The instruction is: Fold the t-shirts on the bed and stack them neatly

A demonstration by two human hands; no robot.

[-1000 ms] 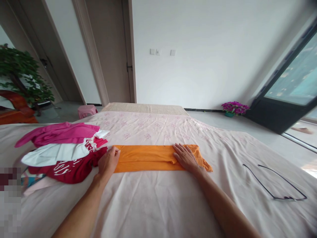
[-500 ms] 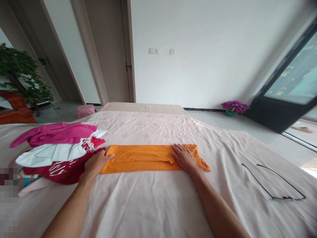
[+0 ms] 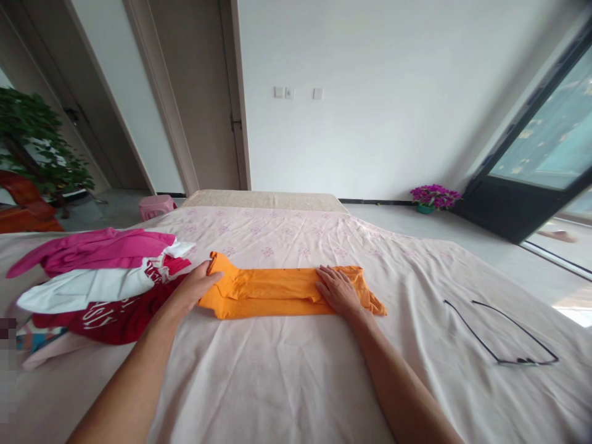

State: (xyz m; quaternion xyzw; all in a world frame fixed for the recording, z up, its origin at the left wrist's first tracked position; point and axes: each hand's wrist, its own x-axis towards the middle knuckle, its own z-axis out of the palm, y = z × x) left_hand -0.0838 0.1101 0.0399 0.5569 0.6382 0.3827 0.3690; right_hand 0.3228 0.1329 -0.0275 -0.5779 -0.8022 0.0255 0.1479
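An orange garment (image 3: 277, 287), folded into a long strip, lies across the bed in front of me. My left hand (image 3: 198, 287) pinches its left end, which is raised and curling up off the sheet. My right hand (image 3: 340, 290) rests flat on the strip near its right end, fingers stretched out. Beyond that hand, the right end of the garment is loosely crumpled. To the left of my left hand is a heap of clothes: a magenta garment (image 3: 102, 250) on top, a white one (image 3: 87, 290) and a dark red one (image 3: 120, 317) with white lettering beneath.
Black-framed glasses (image 3: 522, 362) lie on the pale sheet (image 3: 277, 382) at the right. Past the bed stand a pink stool (image 3: 157, 207), a pot of purple flowers (image 3: 435, 196) and a leafy plant (image 3: 41, 142). A wooden chair (image 3: 25, 200) is at far left.
My left hand has lifted the orange garment's left end and moved it slightly inward. My right hand stays flat on the cloth. The whole view has shifted a little.
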